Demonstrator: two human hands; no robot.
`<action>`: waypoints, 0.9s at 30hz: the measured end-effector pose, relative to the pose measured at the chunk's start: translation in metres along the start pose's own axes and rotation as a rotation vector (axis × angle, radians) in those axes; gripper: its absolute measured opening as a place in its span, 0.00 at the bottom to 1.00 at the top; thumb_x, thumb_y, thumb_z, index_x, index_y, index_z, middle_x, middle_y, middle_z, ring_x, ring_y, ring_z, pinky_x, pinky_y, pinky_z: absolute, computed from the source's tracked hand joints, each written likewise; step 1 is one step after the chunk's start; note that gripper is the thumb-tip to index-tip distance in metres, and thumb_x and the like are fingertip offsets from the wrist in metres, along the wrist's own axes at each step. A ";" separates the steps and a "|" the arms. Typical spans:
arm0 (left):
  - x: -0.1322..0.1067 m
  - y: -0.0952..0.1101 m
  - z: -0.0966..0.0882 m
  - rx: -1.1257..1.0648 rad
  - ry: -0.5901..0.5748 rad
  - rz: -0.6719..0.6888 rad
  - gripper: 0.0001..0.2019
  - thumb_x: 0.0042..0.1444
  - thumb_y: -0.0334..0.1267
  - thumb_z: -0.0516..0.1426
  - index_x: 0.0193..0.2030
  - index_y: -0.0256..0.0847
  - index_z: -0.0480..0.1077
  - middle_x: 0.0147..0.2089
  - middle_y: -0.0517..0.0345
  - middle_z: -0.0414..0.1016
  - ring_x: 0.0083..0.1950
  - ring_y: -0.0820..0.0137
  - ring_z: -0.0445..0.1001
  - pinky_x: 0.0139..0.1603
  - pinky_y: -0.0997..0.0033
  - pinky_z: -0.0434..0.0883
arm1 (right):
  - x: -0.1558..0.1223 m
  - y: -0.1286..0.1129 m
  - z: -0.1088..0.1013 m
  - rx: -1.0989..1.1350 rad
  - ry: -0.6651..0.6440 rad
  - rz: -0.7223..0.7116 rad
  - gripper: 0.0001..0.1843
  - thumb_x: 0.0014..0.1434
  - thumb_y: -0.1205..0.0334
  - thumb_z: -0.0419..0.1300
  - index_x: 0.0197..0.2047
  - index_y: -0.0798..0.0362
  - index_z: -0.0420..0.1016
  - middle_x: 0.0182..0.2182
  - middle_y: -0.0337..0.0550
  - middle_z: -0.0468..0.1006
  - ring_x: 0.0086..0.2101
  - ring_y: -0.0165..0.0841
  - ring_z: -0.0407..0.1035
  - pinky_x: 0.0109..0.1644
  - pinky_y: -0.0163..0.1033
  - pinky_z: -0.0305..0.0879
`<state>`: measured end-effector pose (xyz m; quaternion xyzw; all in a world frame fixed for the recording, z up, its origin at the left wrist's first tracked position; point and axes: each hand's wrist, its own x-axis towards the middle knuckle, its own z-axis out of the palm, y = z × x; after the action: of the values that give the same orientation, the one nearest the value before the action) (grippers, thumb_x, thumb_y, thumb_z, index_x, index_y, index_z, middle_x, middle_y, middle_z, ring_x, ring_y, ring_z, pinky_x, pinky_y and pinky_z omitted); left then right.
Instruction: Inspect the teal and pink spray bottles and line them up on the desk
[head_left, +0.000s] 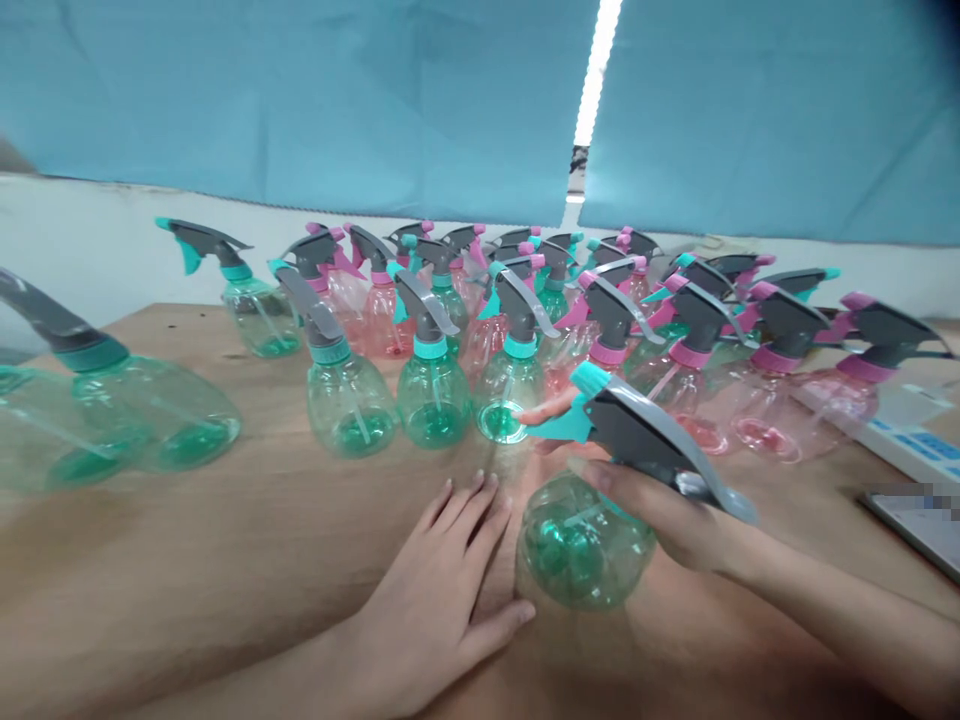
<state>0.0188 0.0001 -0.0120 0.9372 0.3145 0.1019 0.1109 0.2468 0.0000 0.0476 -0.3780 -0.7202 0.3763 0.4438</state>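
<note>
Wrapped around the neck of a green spray bottle [589,545], my right hand [645,495] holds it tilted above the wooden table, with its base toward me. The bottle has a grey sprayer head with a turquoise nozzle and trigger, and one finger reaches out by the trigger. My left hand [442,570] lies flat on the table, fingers spread, just left of the held bottle and holding nothing. Beyond my hands stand a green spray bottle [433,400] and another green spray bottle [349,405], both upright.
Several pink spray bottles, such as one pink bottle [765,425], crowd the table's back with green ones. Blurred green bottles [180,420] stand at the left. At the right edge lie a phone-like slab [919,525] and a white-and-blue box [892,445]. A blue cloth [300,110] hangs behind.
</note>
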 end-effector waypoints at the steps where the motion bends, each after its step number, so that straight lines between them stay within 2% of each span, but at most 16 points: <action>1: 0.000 0.000 0.000 0.000 -0.001 0.000 0.34 0.65 0.57 0.52 0.68 0.32 0.56 0.70 0.38 0.57 0.70 0.49 0.54 0.66 0.43 0.55 | 0.000 -0.001 0.000 0.038 -0.012 0.013 0.12 0.62 0.64 0.56 0.47 0.45 0.75 0.25 0.37 0.73 0.30 0.34 0.71 0.34 0.37 0.70; 3: 0.000 0.000 0.001 -0.001 -0.006 -0.004 0.35 0.65 0.57 0.52 0.68 0.32 0.56 0.70 0.38 0.57 0.71 0.49 0.53 0.67 0.43 0.55 | 0.001 -0.003 0.001 0.065 -0.004 0.021 0.09 0.61 0.66 0.56 0.40 0.46 0.75 0.24 0.36 0.72 0.32 0.34 0.72 0.36 0.37 0.71; 6: -0.001 0.000 0.002 -0.009 -0.014 -0.010 0.35 0.64 0.57 0.52 0.68 0.32 0.56 0.70 0.38 0.56 0.71 0.49 0.53 0.67 0.43 0.54 | 0.003 -0.007 0.003 0.021 0.067 0.008 0.08 0.58 0.67 0.57 0.29 0.47 0.70 0.20 0.33 0.64 0.25 0.30 0.67 0.38 0.37 0.72; 8: -0.001 -0.001 0.002 -0.016 -0.017 -0.013 0.36 0.64 0.57 0.52 0.68 0.31 0.56 0.70 0.38 0.55 0.71 0.49 0.53 0.67 0.43 0.54 | 0.003 -0.011 0.003 -0.032 0.135 0.009 0.10 0.56 0.66 0.58 0.25 0.47 0.64 0.18 0.31 0.59 0.19 0.27 0.59 0.31 0.35 0.71; 10: -0.001 -0.001 0.003 -0.021 -0.019 -0.013 0.36 0.64 0.57 0.53 0.69 0.31 0.55 0.71 0.38 0.55 0.71 0.49 0.52 0.67 0.44 0.53 | 0.003 -0.014 0.004 -0.078 0.167 0.021 0.11 0.54 0.65 0.59 0.24 0.47 0.61 0.18 0.30 0.57 0.16 0.25 0.53 0.23 0.32 0.65; 12: -0.001 -0.001 0.002 -0.026 -0.020 -0.012 0.36 0.64 0.56 0.53 0.69 0.31 0.55 0.70 0.38 0.55 0.71 0.50 0.51 0.68 0.44 0.53 | 0.003 -0.015 0.003 -0.091 0.156 0.031 0.11 0.54 0.65 0.58 0.24 0.47 0.60 0.17 0.30 0.56 0.16 0.25 0.53 0.21 0.32 0.64; 15: -0.001 -0.001 0.001 -0.035 -0.013 -0.016 0.35 0.64 0.56 0.54 0.69 0.34 0.55 0.70 0.40 0.57 0.71 0.50 0.52 0.68 0.44 0.52 | 0.002 -0.013 0.002 -0.080 0.108 0.036 0.11 0.55 0.67 0.56 0.23 0.47 0.62 0.17 0.31 0.60 0.18 0.27 0.60 0.31 0.36 0.71; 17: -0.001 -0.001 0.000 -0.033 -0.018 -0.024 0.34 0.64 0.56 0.54 0.69 0.35 0.55 0.70 0.40 0.56 0.71 0.50 0.52 0.67 0.44 0.53 | 0.002 -0.011 0.001 -0.070 0.068 0.037 0.09 0.56 0.67 0.56 0.26 0.47 0.67 0.20 0.34 0.67 0.24 0.31 0.69 0.38 0.39 0.73; 19: -0.001 -0.001 0.000 -0.026 -0.027 -0.028 0.34 0.64 0.56 0.54 0.69 0.34 0.55 0.70 0.39 0.56 0.71 0.50 0.52 0.67 0.43 0.53 | 0.002 -0.011 0.001 -0.055 0.041 0.036 0.08 0.57 0.66 0.55 0.28 0.46 0.70 0.24 0.36 0.72 0.29 0.34 0.72 0.40 0.40 0.73; 21: -0.001 0.000 0.000 -0.023 -0.025 -0.026 0.34 0.64 0.56 0.54 0.69 0.35 0.55 0.70 0.39 0.56 0.71 0.50 0.53 0.67 0.43 0.53 | 0.002 -0.012 0.001 -0.052 0.045 0.028 0.08 0.56 0.67 0.55 0.27 0.47 0.70 0.25 0.36 0.72 0.27 0.32 0.69 0.34 0.39 0.72; 24: -0.001 0.000 -0.001 -0.016 -0.017 -0.027 0.34 0.64 0.56 0.54 0.69 0.36 0.55 0.70 0.40 0.56 0.71 0.51 0.53 0.67 0.44 0.53 | 0.002 -0.013 0.001 -0.056 0.072 0.001 0.09 0.55 0.68 0.54 0.25 0.48 0.65 0.25 0.34 0.70 0.20 0.27 0.58 0.25 0.34 0.64; 27: 0.000 0.000 -0.002 0.000 -0.030 -0.022 0.33 0.65 0.55 0.53 0.69 0.34 0.56 0.70 0.39 0.56 0.71 0.51 0.53 0.67 0.45 0.53 | 0.001 -0.012 0.001 -0.052 0.073 0.012 0.10 0.56 0.69 0.55 0.25 0.49 0.63 0.26 0.33 0.69 0.21 0.26 0.57 0.24 0.33 0.62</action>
<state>0.0181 -0.0001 -0.0100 0.9352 0.3230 0.0864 0.1169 0.2429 -0.0045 0.0581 -0.4071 -0.7110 0.3459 0.4574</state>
